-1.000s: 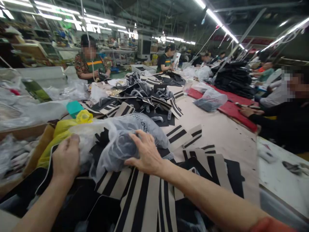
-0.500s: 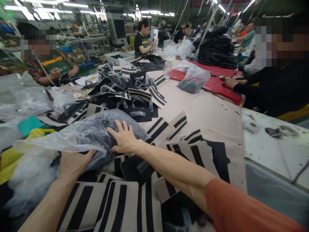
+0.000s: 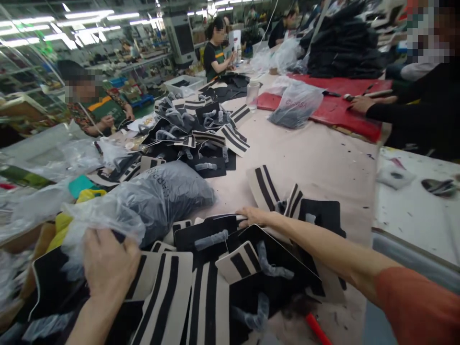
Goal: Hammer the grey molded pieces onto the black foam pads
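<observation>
- Thin, glossy, crinkled plastic is being shown by the large bag (image 3: 176, 187), its dark contents being seen hazily through the film.
- A smooth, matt face is being presented by the striped pieces (image 3: 210, 306) (whether cloth or leather-like sheet cannot be told).
- A flat black finish is being displayed by the dark panels (image 3: 237, 235), while their handles (image 3: 212, 240) are being covered by shiny, wrinkled, translucent wrapping.
- A dull, slightly rumpled surface is being offered by the pale table covering (image 3: 287, 148).
- A faint sheen is being given off by the red sheet (image 3: 345, 108).
- Soft, matt cloth is being shown by the orange-red sleeve (image 3: 417, 306).
</observation>
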### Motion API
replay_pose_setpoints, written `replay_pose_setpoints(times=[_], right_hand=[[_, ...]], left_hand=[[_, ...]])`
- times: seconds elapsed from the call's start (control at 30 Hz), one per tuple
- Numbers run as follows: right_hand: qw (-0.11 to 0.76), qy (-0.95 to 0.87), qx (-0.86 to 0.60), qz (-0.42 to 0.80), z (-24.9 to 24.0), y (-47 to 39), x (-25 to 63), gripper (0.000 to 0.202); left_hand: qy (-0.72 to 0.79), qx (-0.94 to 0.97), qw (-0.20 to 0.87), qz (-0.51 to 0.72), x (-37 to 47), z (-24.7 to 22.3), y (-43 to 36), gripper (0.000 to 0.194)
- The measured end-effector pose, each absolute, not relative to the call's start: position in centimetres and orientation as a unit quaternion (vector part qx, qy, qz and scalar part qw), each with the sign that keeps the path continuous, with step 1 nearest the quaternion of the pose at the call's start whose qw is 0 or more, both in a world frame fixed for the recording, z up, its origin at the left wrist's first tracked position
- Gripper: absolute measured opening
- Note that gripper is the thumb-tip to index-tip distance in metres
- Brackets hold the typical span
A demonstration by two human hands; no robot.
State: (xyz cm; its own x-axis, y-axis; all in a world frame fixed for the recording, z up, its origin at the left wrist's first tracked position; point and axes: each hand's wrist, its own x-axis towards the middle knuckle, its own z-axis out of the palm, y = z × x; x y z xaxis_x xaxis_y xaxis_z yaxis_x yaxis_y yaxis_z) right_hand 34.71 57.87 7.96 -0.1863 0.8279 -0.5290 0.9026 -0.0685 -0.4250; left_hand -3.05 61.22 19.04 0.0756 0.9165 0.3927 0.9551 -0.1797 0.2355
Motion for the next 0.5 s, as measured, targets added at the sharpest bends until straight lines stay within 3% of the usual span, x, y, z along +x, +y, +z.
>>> replay_pose_setpoints(times=[0.17,0.27,0.37,0.5], right_hand=[[-0.022,0.698,0.646,-0.308,13.8,58.3,36.0,0.045],[-0.097,0.696,0.673,-0.232,16.8,54.9,37.2,0.038],[-0.231,0.710,0.654,-0.125,16.4,47.8,37.3,0.043],[-0.281,0.747,0.599,-0.072,13.5,32.9,35.7,0.035]], left_hand=[[-0.571,-0.781,0.029,-0.251,5.3,21.6,55.7,0.051],[-0.559,-0.799,0.000,-0.221,6.2,22.8,50.1,0.048],[-0.571,-0.802,-0.037,-0.170,3.5,21.6,43.4,0.046],[-0.617,-0.767,-0.085,-0.154,-1.3,17.6,30.7,0.041]])
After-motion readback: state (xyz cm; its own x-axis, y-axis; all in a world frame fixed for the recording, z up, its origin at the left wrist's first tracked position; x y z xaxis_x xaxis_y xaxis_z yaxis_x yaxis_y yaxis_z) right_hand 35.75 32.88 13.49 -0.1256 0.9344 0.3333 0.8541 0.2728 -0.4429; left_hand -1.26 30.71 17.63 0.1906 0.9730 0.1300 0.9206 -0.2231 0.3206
